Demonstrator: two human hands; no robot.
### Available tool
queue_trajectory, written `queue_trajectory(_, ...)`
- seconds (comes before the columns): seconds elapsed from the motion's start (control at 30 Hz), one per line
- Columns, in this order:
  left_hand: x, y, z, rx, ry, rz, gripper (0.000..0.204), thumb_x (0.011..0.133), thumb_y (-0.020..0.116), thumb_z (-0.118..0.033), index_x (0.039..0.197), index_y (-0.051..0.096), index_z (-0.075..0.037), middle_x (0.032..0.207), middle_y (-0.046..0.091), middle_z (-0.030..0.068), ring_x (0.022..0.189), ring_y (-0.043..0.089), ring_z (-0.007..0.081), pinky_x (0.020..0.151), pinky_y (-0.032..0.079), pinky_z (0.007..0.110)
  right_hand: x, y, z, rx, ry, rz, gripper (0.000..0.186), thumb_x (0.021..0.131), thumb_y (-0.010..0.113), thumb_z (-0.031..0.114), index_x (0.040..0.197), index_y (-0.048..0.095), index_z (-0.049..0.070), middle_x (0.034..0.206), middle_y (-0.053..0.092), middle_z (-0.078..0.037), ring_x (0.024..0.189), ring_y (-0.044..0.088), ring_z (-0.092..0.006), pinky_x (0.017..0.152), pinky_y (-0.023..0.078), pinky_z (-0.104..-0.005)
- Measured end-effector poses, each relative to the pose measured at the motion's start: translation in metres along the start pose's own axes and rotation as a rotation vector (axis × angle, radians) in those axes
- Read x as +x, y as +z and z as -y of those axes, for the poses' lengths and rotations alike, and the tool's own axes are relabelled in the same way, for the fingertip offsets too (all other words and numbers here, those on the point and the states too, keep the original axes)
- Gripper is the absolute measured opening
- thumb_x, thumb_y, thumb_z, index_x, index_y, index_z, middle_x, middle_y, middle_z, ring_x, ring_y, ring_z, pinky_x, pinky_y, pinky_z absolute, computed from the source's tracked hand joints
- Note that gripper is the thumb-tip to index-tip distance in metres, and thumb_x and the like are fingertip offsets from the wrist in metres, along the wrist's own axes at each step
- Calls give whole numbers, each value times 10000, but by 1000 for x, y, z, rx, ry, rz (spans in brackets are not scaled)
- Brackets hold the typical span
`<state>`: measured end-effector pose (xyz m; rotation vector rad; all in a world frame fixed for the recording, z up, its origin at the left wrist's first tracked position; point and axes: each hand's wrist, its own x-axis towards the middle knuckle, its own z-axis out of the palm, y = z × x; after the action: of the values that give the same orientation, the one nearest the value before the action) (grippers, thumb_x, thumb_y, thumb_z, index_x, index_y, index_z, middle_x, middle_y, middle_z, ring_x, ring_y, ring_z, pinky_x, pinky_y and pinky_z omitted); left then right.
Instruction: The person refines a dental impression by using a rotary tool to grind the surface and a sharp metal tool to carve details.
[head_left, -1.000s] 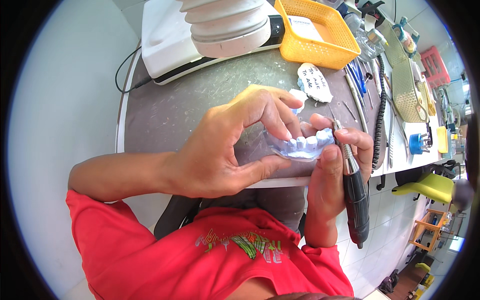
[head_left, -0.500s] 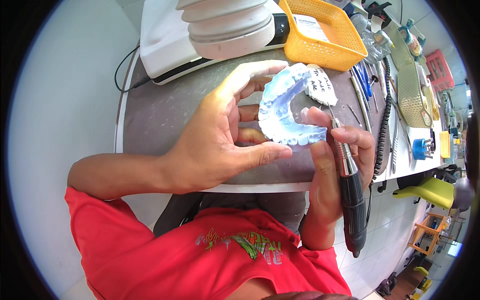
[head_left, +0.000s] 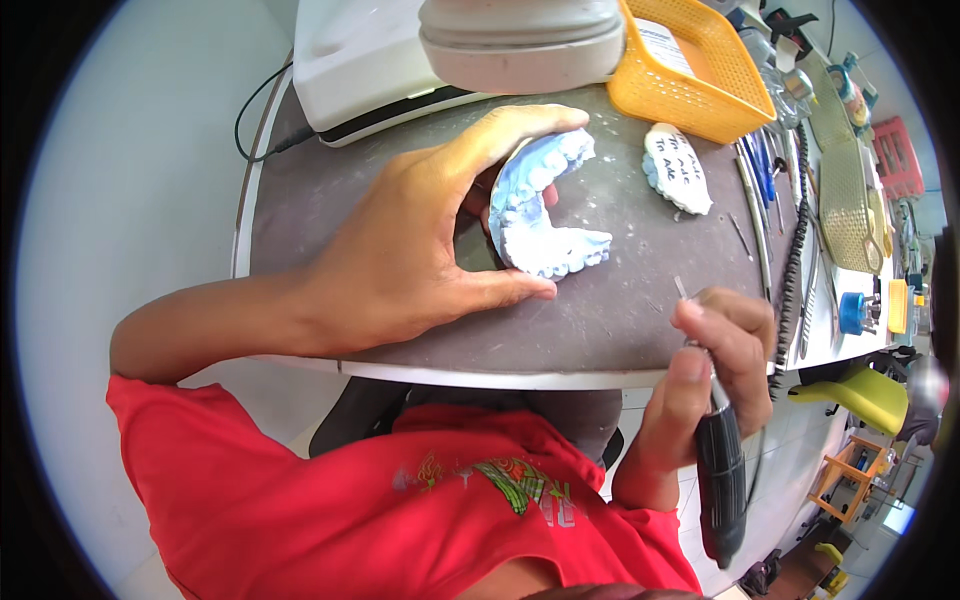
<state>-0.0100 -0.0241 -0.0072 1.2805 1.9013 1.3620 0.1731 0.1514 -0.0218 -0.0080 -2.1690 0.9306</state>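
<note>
The left hand (head_left: 415, 235) grasped the pale-blue, horseshoe-shaped, plaster-like dental model (head_left: 518, 205) by its outer edge, over the grey counter (head_left: 600, 330); the right hand (head_left: 728, 360) gripped the black-and-silver rotary handpiece (head_left: 720, 460), tip apart from it. Good control probably needed steady fingers and unhidden teeth.

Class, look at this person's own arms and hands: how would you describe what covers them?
The left hand and right hand are bare, with no gloves or watch visible. The forearms are uncovered too, below red sleeves ending near the elbows.
</note>
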Motion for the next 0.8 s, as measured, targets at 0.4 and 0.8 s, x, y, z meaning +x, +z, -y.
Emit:
queue_trajectory(0.4,-6,-4,16,-25,114,38,933,714,854,43,1497,349,-17,1517,422,136,1149,560,157,1035,481,321,1,33,13,64,135,101,266,891,722,150,998,503,45,814,642,-143,1062,669,-427,1044,428,-631)
queue_trajectory(0.8,-8,-1,19,-1,168,8,907,716,844,66,1479,360,-19,1517,414,160,1224,540,190,1047,486,332,6,32,12,34,73,200,251,851,728,50,999,527,22,833,659,-161,1079,667,-453,1040,442,-620)
